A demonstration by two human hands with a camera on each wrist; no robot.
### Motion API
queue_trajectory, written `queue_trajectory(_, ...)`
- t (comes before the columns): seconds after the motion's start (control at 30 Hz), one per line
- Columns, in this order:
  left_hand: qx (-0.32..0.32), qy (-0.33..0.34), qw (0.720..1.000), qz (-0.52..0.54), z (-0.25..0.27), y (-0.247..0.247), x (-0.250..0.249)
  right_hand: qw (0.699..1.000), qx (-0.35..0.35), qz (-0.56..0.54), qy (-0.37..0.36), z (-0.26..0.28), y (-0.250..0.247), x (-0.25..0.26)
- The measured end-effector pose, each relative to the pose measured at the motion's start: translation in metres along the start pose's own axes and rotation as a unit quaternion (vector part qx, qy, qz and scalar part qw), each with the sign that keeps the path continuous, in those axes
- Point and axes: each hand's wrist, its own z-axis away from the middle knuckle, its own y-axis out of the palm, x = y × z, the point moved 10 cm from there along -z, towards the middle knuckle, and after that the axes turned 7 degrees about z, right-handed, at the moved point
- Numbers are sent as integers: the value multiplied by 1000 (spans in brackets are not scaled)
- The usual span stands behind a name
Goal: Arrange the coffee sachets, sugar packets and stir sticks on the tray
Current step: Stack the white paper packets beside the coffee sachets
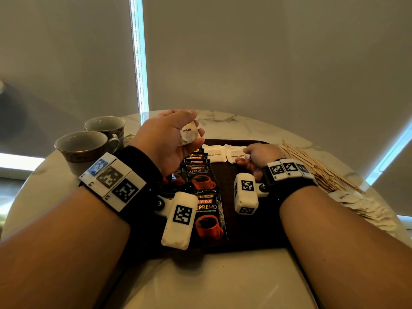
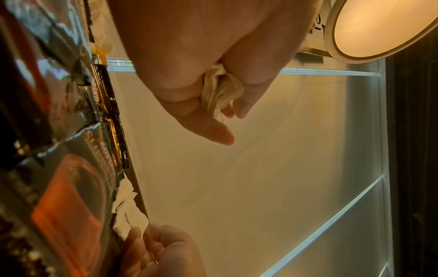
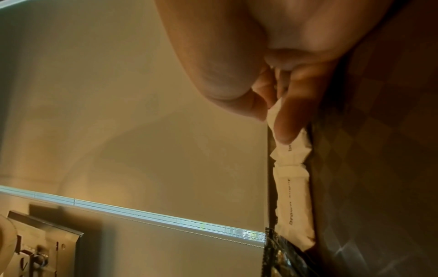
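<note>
- the left hand (image 1: 169,139) is raised above the far left part of the tray (image 1: 256,233), fingers curled round a small bunch of white sugar packets (image 1: 189,133) — crumpled paper shows between thumb and fingers in the left wrist view.
- the right hand (image 1: 259,156) is low at the far edge of the tray, thumb and fingertips pinching the near end of the right-hand tray packet (image 1: 236,153).
- that packet lies flat, printed "brown sugar", just beside a second flat packet (image 1: 214,151) to its left; both sit along the tray's far edge.
- the coffee sachets (image 1: 200,175) — black with a red cup — overlap in a row down the left half of the tray, running from near the flat packets toward the person.
- the stir sticks (image 1: 312,166) lie in a loose pile on the marble table (image 1: 234,282), right of the tray.
- more packets (image 1: 365,208) are heaped on the table nearer the person, below the sticks.
- two cups (image 1: 89,143) stand on the table left of the tray.
</note>
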Motion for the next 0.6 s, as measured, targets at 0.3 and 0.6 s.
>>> queue_trajectory(0.3, -4, -5, 1000, 5, -2, -2, 1, 997, -21, -23, -71, 2, -2, 9)
queue_trajectory(0.6, -5, -5, 1000, 9, -2, -3, 0, 998, 9, -21, -52, 3, 6, 9)
